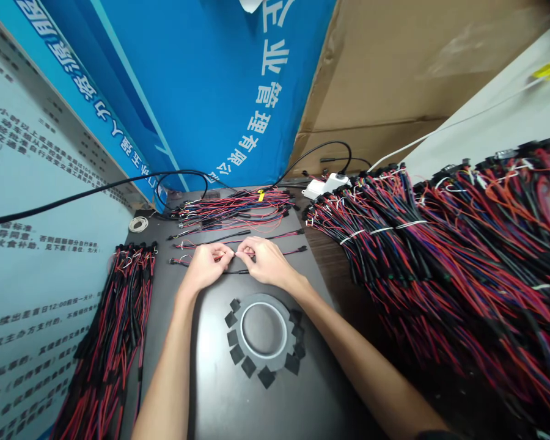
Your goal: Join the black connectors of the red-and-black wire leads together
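Observation:
Both hands meet over the dark tabletop point(220, 366), fingertips nearly touching. My left hand point(209, 264) is pinched at a thin red and black cable point(179, 261) whose connector end lies to its left. Opposite it, my right hand point(262, 260) pinches the same line of cable, which seems to run on to a black connector point(301, 249) at the right. What sits between the fingertips is too small to make out. Nearer the body lies a grey tape roll point(280, 305) with black tape squares around its edge.
Behind the hands lies a pile of loose cables point(238, 205). Large cable bundles point(394, 244) fill the right side, and another bundle point(123, 318) hangs along the left edge. A white cord coil point(138, 224) rests at the back left. A blue panel point(201, 91) stands behind.

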Action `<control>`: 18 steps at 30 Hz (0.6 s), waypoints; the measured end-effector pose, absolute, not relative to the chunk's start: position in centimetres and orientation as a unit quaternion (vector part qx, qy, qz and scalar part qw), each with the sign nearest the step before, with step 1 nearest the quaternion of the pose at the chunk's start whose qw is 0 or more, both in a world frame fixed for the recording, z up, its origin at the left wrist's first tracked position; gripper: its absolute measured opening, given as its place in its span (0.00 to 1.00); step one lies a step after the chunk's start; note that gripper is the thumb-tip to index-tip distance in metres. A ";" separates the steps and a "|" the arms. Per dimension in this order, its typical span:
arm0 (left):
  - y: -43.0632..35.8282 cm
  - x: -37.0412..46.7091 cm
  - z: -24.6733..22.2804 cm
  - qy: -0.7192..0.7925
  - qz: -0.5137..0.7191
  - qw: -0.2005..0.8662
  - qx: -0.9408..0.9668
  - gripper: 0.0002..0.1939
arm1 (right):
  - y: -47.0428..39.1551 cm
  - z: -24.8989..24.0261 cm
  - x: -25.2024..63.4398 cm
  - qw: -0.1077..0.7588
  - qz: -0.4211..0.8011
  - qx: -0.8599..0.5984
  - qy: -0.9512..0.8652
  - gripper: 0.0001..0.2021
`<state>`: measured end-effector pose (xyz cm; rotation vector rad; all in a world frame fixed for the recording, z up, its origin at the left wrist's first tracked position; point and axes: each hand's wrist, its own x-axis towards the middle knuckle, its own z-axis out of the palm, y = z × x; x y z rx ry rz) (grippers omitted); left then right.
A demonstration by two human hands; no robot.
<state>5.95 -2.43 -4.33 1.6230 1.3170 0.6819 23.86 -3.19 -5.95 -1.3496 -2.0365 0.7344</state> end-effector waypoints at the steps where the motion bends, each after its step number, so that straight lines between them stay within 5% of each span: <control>1: -2.5 5.9 -4.3 0.534 0.271 0.452 0.661 0.11 | -3.2 -6.0 23.9 0.293 0.274 -0.503 -0.765 0.06; 18: -2.6 4.3 -2.2 0.507 0.224 0.363 0.749 0.10 | -3.1 -6.8 24.2 0.332 0.294 -0.473 -0.761 0.05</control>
